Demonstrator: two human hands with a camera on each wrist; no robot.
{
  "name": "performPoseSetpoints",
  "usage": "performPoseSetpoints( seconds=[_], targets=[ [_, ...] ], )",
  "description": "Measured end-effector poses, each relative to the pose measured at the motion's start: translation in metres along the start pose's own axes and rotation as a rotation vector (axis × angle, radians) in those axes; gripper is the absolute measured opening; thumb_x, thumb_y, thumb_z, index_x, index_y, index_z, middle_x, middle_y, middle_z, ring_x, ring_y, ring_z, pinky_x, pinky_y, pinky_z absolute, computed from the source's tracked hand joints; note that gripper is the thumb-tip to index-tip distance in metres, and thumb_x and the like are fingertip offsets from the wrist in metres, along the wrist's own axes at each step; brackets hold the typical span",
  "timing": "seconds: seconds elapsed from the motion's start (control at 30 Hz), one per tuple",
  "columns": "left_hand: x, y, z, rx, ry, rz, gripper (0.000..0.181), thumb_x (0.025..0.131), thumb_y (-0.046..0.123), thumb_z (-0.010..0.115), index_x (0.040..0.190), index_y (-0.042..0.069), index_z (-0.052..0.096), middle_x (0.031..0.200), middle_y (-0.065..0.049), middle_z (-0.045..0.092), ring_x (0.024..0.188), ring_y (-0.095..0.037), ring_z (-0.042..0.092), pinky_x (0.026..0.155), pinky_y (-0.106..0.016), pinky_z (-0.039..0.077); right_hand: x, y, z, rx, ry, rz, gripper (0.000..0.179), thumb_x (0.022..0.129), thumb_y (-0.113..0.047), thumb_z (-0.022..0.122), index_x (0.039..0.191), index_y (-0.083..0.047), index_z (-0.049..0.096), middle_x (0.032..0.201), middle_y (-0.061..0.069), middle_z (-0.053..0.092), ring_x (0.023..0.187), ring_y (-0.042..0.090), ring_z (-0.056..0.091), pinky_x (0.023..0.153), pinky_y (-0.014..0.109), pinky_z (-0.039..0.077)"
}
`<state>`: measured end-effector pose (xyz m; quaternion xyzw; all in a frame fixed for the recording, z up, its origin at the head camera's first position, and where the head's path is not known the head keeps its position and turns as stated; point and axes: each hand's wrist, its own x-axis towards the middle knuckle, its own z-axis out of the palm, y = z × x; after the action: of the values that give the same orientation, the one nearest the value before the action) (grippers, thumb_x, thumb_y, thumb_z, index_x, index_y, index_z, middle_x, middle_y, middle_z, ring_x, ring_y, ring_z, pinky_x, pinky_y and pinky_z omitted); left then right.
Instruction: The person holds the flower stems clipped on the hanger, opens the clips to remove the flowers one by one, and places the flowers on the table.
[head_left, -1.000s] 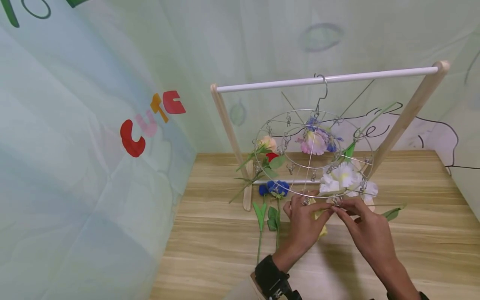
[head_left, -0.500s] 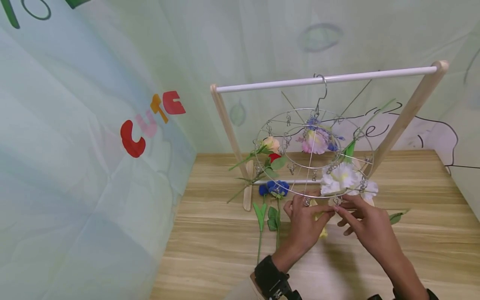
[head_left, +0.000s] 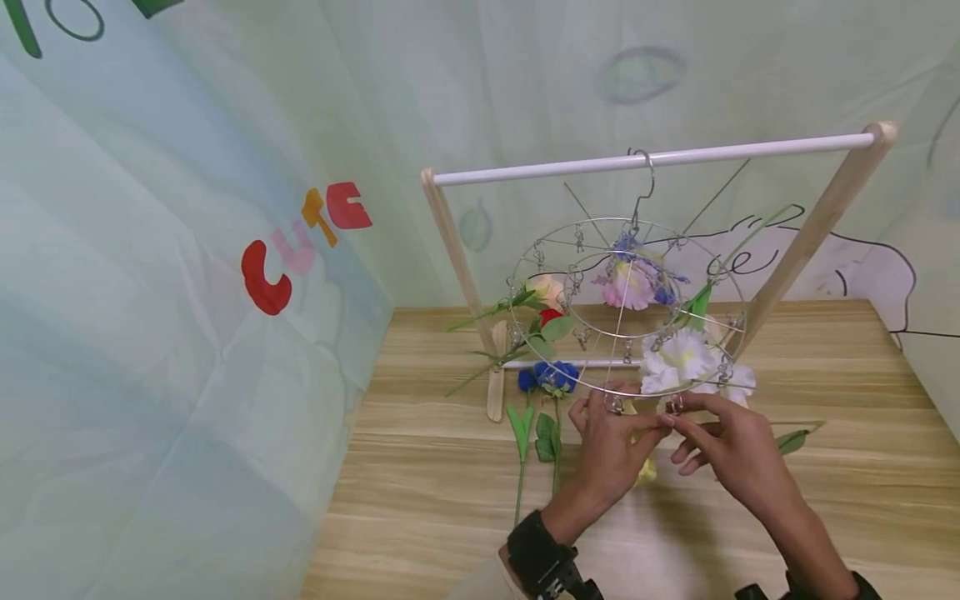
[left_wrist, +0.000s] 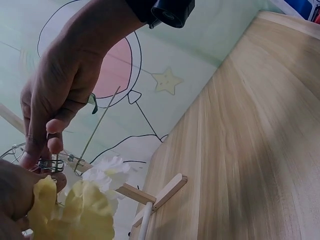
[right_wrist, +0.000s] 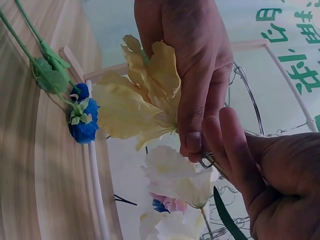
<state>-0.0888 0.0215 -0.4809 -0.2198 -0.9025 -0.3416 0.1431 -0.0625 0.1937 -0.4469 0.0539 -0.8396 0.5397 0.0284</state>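
Both hands meet at the near edge of a round wire clip hanger, hung by its hook. My left hand holds a yellow artificial flower just below its petals; the blossom is mostly hidden by that hand in the head view. My right hand pinches a small metal clip on the ring, thumb and forefinger touching the left fingertips. A leafy stem end shows beyond the right hand. White flowers hang just behind the hands. Whether the clip bites the stem is hidden by the fingers.
The hanger hangs from the white bar of a wooden rack. A pink flower and a peach rose are on or behind the ring. Blue roses and a green-leaved stem lie on the wooden table.
My right hand has shifted slightly and its lower fingers have loosened away from the stem. The leafy stem end has moved a little right. The peach rose has swung slightly right.
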Motion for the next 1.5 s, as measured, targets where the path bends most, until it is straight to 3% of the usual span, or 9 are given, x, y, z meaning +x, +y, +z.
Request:
performPoseSetpoints(
  seconds=[0.13, 0.33, 0.57, 0.7, 0.87, 1.07, 1.17, 1.33, 1.5],
  targets=[
    [-0.001, -0.001, -0.001, 0.007, -0.016, 0.01, 0.012, 0.094, 0.037, 0.08, 0.102, 0.032, 0.087, 0.117, 0.007, 0.079, 0.135, -0.017, 0.049, 0.104, -0.051, 0.025, 0.0, 0.002, 0.003, 0.006, 0.027, -0.036, 0.021, 0.102, -0.001, 0.068, 0.121, 0.007, 0.068, 0.111, 0.029, 0.073, 0.058, 0.012, 0.073, 0.052, 0.033, 0.06],
    [-0.004, -0.002, -0.001, 0.029, -0.015, 0.047, 0.009, 0.093, 0.036, 0.081, 0.098, 0.032, 0.087, 0.125, 0.009, 0.076, 0.126, -0.017, 0.05, 0.103, -0.048, 0.024, 0.001, 0.007, 0.007, 0.038, 0.125, -0.122, 0.008, 0.099, 0.003, 0.07, 0.107, 0.006, 0.071, 0.096, 0.023, 0.075, 0.053, 0.01, 0.071, 0.049, 0.031, 0.058],
    [-0.007, -0.006, 0.0, 0.063, -0.027, 0.04, 0.009, 0.094, 0.036, 0.079, 0.097, 0.033, 0.087, 0.118, 0.007, 0.074, 0.127, -0.016, 0.049, 0.103, -0.048, 0.025, 0.001, 0.009, 0.007, 0.07, 0.163, -0.103, 0.005, 0.099, 0.0, 0.072, 0.101, 0.005, 0.072, 0.079, 0.013, 0.078, 0.05, 0.013, 0.072, 0.05, 0.031, 0.058],
    [-0.011, -0.01, 0.001, 0.069, -0.027, 0.046, 0.008, 0.093, 0.035, 0.08, 0.095, 0.032, 0.087, 0.133, 0.005, 0.07, 0.132, -0.018, 0.048, 0.104, -0.048, 0.024, 0.0, 0.011, 0.007, 0.058, 0.17, -0.086, 0.011, 0.099, -0.002, 0.073, 0.106, 0.005, 0.073, 0.091, 0.015, 0.08, 0.054, 0.012, 0.073, 0.053, 0.031, 0.059],
    [-0.015, -0.016, 0.003, 0.077, -0.029, 0.049, 0.006, 0.092, 0.034, 0.082, 0.093, 0.032, 0.087, 0.14, 0.004, 0.068, 0.135, -0.019, 0.047, 0.104, -0.049, 0.024, -0.002, 0.014, 0.006, 0.007, 0.166, -0.082, 0.02, 0.097, -0.003, 0.075, 0.117, 0.002, 0.074, 0.108, 0.023, 0.078, 0.058, 0.009, 0.075, 0.057, 0.028, 0.06],
    [-0.017, -0.02, 0.002, 0.104, -0.07, 0.026, 0.007, 0.093, 0.036, 0.081, 0.095, 0.035, 0.087, 0.142, 0.005, 0.067, 0.138, -0.023, 0.048, 0.107, -0.052, 0.027, -0.004, 0.014, 0.005, -0.039, 0.152, -0.061, 0.027, 0.097, -0.008, 0.076, 0.123, -0.002, 0.072, 0.091, 0.016, 0.081, 0.057, 0.008, 0.074, 0.057, 0.026, 0.06],
    [-0.018, -0.021, 0.0, 0.132, -0.086, 0.024, 0.008, 0.093, 0.038, 0.08, 0.097, 0.036, 0.087, 0.141, 0.005, 0.068, 0.138, -0.024, 0.05, 0.107, -0.053, 0.03, -0.006, 0.015, 0.005, -0.07, 0.141, -0.072, 0.028, 0.097, -0.008, 0.077, 0.125, -0.004, 0.071, 0.095, 0.015, 0.081, 0.058, 0.006, 0.074, 0.058, 0.024, 0.059],
    [-0.019, -0.025, 0.0, 0.163, -0.079, 0.049, 0.008, 0.091, 0.039, 0.082, 0.096, 0.035, 0.087, 0.137, 0.006, 0.07, 0.135, -0.022, 0.053, 0.104, -0.052, 0.031, -0.009, 0.018, 0.005, -0.159, 0.123, -0.097, 0.022, 0.095, -0.007, 0.079, 0.116, -0.007, 0.075, 0.095, 0.014, 0.081, 0.06, -0.001, 0.071, 0.056, 0.021, 0.057],
    [-0.019, -0.031, 0.0, 0.226, -0.064, 0.101, 0.007, 0.089, 0.038, 0.085, 0.095, 0.037, 0.087, 0.134, 0.009, 0.071, 0.132, -0.019, 0.054, 0.103, -0.052, 0.032, -0.011, 0.024, 0.009, -0.277, 0.067, -0.208, 0.019, 0.089, 0.004, 0.081, 0.104, -0.007, 0.079, 0.093, 0.008, 0.08, 0.061, -0.004, 0.066, 0.054, 0.02, 0.055]
  ],
)
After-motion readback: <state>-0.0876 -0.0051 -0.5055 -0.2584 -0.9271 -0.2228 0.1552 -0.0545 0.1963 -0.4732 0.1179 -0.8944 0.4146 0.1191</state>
